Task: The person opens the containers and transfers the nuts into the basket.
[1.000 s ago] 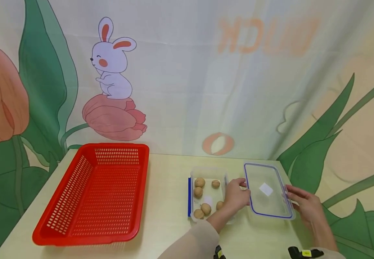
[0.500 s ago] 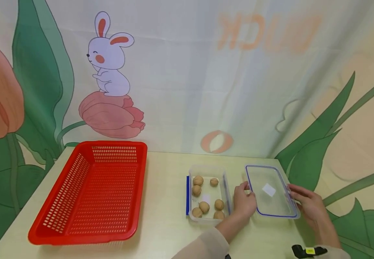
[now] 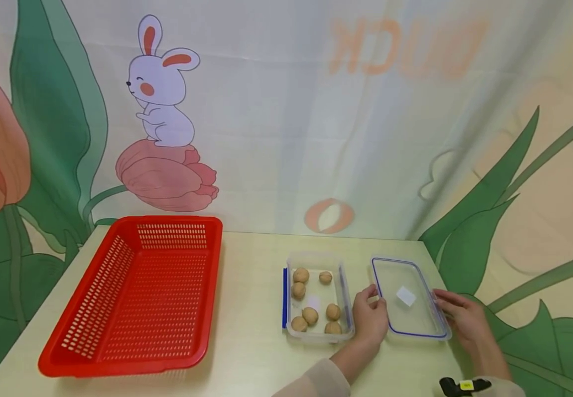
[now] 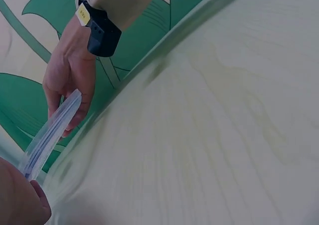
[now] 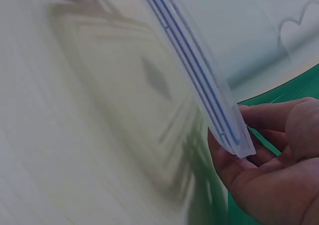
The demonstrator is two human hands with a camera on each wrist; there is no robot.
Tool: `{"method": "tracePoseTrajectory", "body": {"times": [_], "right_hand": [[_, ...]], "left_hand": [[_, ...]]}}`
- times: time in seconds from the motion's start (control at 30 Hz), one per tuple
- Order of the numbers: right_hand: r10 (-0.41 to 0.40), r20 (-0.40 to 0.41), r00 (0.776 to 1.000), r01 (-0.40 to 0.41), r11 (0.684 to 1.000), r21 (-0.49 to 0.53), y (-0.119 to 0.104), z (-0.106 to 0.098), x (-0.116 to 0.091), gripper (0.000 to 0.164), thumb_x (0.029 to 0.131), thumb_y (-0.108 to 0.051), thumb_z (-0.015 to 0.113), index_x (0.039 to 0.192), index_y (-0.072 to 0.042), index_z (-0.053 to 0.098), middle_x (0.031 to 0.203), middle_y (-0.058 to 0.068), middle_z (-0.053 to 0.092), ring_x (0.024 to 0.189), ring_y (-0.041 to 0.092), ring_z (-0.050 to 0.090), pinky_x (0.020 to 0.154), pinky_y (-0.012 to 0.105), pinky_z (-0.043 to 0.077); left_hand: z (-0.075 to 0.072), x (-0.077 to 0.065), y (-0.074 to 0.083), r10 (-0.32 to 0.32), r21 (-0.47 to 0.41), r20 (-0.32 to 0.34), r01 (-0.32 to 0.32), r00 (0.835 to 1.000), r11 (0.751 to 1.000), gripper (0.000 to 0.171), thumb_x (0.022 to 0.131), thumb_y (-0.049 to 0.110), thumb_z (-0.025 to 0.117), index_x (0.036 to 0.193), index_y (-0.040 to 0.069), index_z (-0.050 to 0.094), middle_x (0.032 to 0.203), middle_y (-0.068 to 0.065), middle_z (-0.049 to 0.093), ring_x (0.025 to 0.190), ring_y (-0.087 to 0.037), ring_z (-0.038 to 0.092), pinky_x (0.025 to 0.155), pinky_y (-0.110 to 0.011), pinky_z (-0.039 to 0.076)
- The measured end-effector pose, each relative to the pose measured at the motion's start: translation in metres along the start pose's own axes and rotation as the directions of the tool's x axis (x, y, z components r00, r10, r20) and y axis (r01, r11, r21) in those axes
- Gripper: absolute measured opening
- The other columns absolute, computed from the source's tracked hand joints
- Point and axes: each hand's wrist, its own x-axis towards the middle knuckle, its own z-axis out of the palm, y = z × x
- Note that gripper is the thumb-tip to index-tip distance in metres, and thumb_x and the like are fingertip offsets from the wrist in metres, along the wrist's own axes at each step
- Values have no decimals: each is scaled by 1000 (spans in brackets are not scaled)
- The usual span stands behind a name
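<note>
A clear plastic lid point(image 3: 407, 321) with a blue seal is held level above the table by both hands. My left hand point(image 3: 370, 321) pinches its left edge, thumb and fingers on opposite faces. The right hand point(image 3: 465, 322) grips the opposite edge; in the right wrist view the lid point(image 5: 189, 68) shows edge-on between thumb and fingers, its shadow on the table underneath. Just left of the left hand stands a clear container point(image 3: 316, 337) with a blue clip along its left side. Several walnuts point(image 3: 310, 316) lie inside it.
A large red plastic basket point(image 3: 154, 303) with slotted walls stands on the left of the pale table point(image 3: 251, 309). Behind the table hangs a curtain point(image 3: 266, 121) printed with a rabbit and tulips.
The lid has come a little toward me, carried by both hands. My left hand has shifted right, off the container's right wall, so more walnuts show.
</note>
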Motion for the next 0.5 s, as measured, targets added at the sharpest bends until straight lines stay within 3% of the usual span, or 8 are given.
{"method": "tracePoseTrajectory", "body": {"times": [0.17,0.5], "right_hand": [[21,-41,999,-22,999,-33,9,7,4,25,103,-11,71,125,-16,79,101,-21,74,98,-2,67,82,21,57],[52,-126,991,-61,995,-73,13,21,9,26,102,-10,72,127,-11,78,99,-18,74,96,-1,67,82,20,56]], "left_hand": [[-4,7,-9,60,19,-6,-60,998,998,36,92,-10,69,127,-4,69,113,-7,70,88,-9,66,74,-23,57],[-13,23,-13,87,131,-11,-85,996,988,35,85,-14,68,117,-3,75,102,-6,73,83,-8,66,75,-23,57]]}}
